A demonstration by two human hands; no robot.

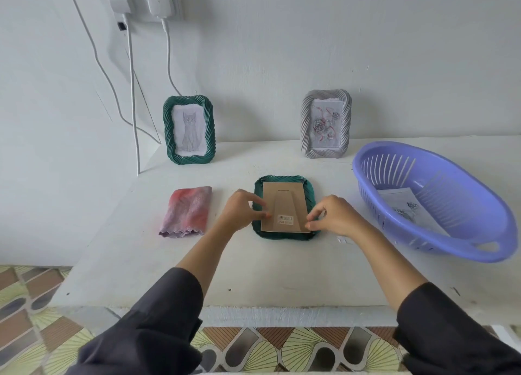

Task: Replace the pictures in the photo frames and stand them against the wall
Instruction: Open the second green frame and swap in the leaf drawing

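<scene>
While lying face down, not yet stood up:
Grip, left: left hand (242, 209), fingers curled, tips pinching left edge of backing board (283, 202) toward its near end.
Grip, right: right hand (335, 216), thumb and forefinger pinching near right corner of same board; board itself or a small retaining tab under the tips, cannot tell.
Key relation: board between the two hands; long axis running away from the body toward wall (282, 50); both grips at near end, far end free. Judged: neither hand nearer; any lift hinges from far end.
Task thing: green frame (283, 236), flat on table (253, 276) beneath board, rim showing all round.
Materials: board brown card, matt, stiff-looking, tapered easel leg lying flat, barcode sticker (285, 219) at near end; frame rim ribbed, twisted-rope moulding.
Beyond green frame, left: cat frame (189, 129), same green moulding, upright against wall.
Beyond green frame, right: grey frame (326, 123), rose print, upright against wall.
Left of green frame: folded cloth (187, 211), pink-grey, soft, scalloped hem.
Right of green frame: lilac basket (439, 160), slotted plastic, loose print (406, 205) inside.
</scene>
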